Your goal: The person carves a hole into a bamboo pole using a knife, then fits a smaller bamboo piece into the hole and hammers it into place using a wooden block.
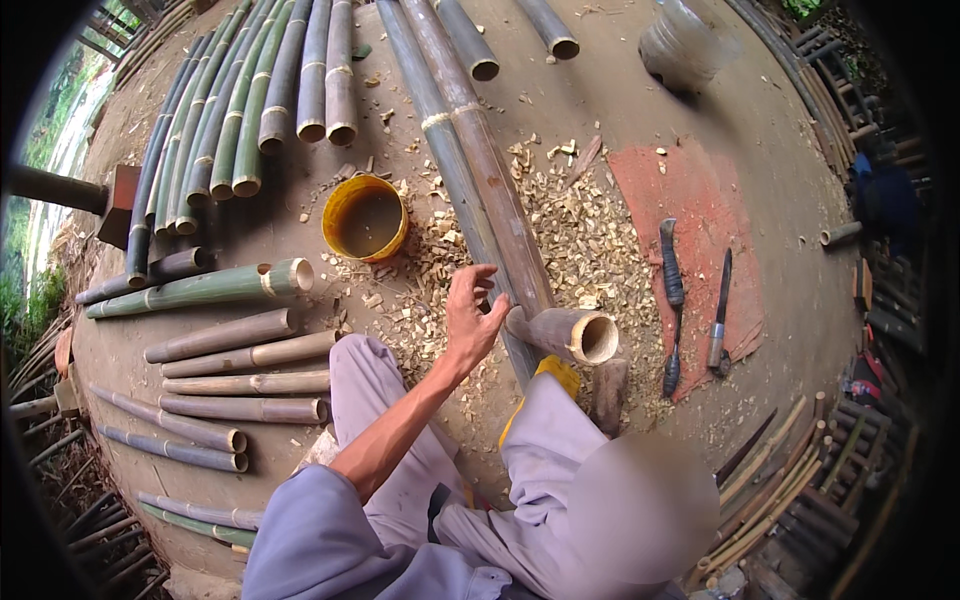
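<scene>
My left hand (474,318) reaches out over the wood chips, palm down, fingers loosely curled and apart from the thumb, with nothing visible between them. Its fingertips are beside two long bamboo poles (478,170) lying side by side, though I cannot tell whether they touch. Just right of the hand, a short, thick bamboo piece (548,329) lies across the near end of the poles, its pale hollow end facing right. A dark wooden block (608,397) is close below that end. My right hand is out of sight; a blurred round patch covers part of my lap.
A yellow bucket (398,232) stands among wood chips (575,235). On a red cloth (690,180) lie a long dark tool (672,275) and a knife (720,318). Bamboo poles (240,110) lie far left, with shorter bamboo lengths (245,385) nearer. A plastic container (675,50) is far right.
</scene>
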`<control>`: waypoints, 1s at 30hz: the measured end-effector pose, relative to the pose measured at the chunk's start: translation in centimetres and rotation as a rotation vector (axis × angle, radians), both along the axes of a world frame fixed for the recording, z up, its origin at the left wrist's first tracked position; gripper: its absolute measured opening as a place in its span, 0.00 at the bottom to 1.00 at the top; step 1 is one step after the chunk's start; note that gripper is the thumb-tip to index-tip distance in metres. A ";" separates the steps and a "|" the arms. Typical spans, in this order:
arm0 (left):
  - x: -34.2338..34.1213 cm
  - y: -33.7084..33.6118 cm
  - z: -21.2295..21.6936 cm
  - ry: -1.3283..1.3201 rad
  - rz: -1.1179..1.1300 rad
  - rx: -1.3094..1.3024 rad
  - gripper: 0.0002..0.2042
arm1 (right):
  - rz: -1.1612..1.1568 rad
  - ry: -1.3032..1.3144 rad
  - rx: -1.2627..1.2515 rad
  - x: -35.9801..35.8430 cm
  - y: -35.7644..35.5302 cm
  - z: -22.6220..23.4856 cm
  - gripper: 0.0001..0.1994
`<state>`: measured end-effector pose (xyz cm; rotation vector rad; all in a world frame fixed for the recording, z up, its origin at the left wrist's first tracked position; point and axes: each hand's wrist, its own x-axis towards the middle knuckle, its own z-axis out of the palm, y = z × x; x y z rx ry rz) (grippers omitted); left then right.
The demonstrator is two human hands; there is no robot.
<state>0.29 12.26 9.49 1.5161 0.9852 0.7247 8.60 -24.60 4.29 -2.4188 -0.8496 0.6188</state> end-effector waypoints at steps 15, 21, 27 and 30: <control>-1.1 0.1 0.4 -0.219 -0.135 -0.739 0.32 | 0.049 0.034 -0.142 -0.9 1.4 2.6 0.32; -0.5 1.0 -0.5 -0.266 -0.117 -0.765 0.33 | 0.058 0.014 -0.200 0.1 1.5 3.3 0.33; 2.1 2.7 -1.4 -0.288 -0.136 -0.871 0.46 | 0.080 0.016 -0.249 1.6 2.0 3.3 0.33; 5.0 3.6 -0.5 -0.356 -0.076 -0.947 0.58 | 0.089 -0.001 -0.273 2.6 1.8 3.1 0.33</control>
